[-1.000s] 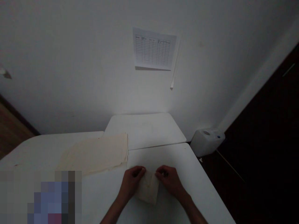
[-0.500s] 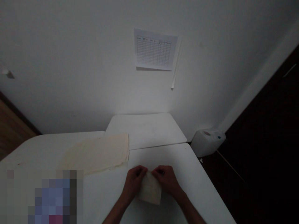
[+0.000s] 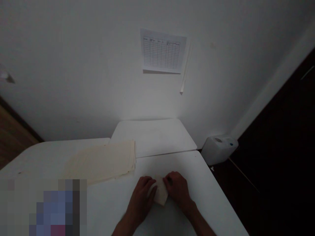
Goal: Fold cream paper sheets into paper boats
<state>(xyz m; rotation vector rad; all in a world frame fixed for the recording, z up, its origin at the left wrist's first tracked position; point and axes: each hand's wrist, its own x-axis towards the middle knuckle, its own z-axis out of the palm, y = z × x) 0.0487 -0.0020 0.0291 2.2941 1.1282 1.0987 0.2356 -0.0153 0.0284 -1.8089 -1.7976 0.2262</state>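
Note:
Low in the middle of the view, a small folded sheet (image 3: 161, 194), pale beige and thin, is held between both hands just over the white table. My left hand (image 3: 144, 196) grips its left side, with thumb and fingers closing on the edge. On the opposite side, my right hand (image 3: 177, 188) pinches the sheet's upper right edge. Its lower end tapers to a corner. Whether it is paper, cloth or something else, I cannot tell. A stack of larger beige sheets (image 3: 105, 160) lies to the left of my hands.
White tables (image 3: 152, 136) stand against a wall bearing a printed chart (image 3: 161, 52) and a hanging white strip (image 3: 186, 70). Beyond the right table edge sits a white plastic jug (image 3: 218, 152) by a dark area. The lower left is pixelated.
The sheet now shows smaller and narrower, its lower end more pointed. My left hand has shifted lower along it, and my right hand has moved slightly to the right.

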